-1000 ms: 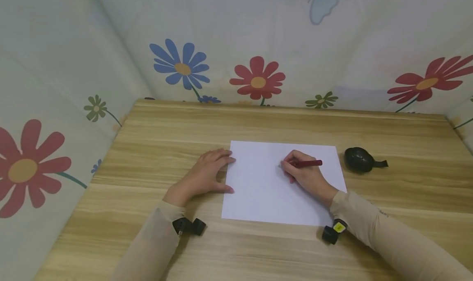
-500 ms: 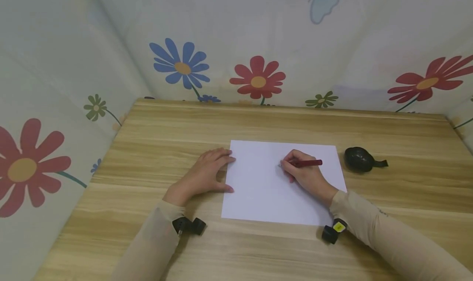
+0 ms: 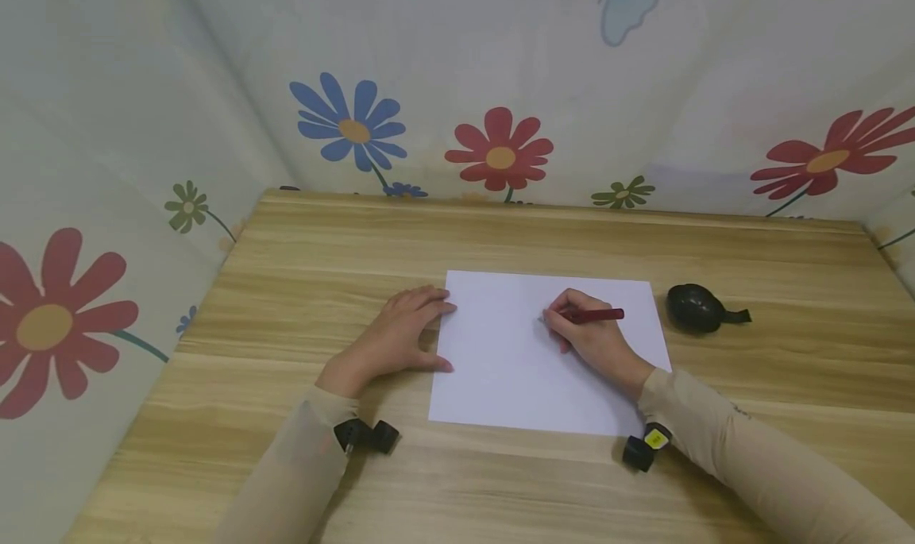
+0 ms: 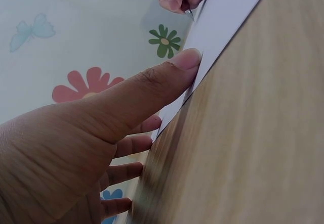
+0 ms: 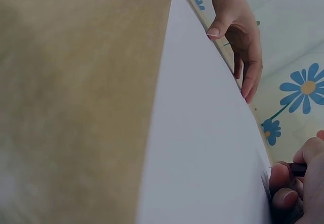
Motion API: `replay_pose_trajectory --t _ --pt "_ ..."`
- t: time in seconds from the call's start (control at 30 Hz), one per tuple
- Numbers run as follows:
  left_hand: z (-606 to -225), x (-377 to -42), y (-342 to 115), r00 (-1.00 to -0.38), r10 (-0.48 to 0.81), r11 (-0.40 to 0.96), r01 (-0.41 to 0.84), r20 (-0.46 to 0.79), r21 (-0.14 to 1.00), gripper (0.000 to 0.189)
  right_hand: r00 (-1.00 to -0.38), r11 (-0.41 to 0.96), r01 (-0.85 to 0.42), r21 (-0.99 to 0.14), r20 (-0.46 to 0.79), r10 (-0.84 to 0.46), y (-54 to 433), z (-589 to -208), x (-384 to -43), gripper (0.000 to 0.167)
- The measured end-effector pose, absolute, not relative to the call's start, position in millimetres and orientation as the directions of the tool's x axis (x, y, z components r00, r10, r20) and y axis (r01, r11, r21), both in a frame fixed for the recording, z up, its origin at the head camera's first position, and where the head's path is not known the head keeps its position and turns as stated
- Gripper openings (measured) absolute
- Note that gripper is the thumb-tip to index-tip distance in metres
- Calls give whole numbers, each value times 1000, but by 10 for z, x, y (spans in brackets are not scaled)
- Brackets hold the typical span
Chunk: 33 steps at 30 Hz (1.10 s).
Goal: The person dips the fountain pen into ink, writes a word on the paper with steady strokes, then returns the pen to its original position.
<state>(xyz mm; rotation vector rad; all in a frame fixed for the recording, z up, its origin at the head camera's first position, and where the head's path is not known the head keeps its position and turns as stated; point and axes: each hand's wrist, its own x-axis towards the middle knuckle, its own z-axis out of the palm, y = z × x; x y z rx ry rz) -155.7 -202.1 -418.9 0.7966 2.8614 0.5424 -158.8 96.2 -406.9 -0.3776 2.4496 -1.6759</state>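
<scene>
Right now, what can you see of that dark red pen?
The pen is slim, dark red and plastic-looking, with a silvery, pointed tip. The right hand pinches it near the tip, and its back end sticks out to the right in the head view. It is tilted, over the white paper; whether the tip touches it, I cannot tell.

Head view looks forward-down; close wrist views share the paper [image 3: 493, 361].
</scene>
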Motion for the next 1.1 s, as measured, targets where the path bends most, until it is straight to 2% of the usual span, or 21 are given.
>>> replay_pose_trajectory --t 1.1 --pt "-4176 -1555 -2017 -853 522 792 474 -23 385 85 -955 377 -120 -918 3 -298 910 -4029 -1590 9"
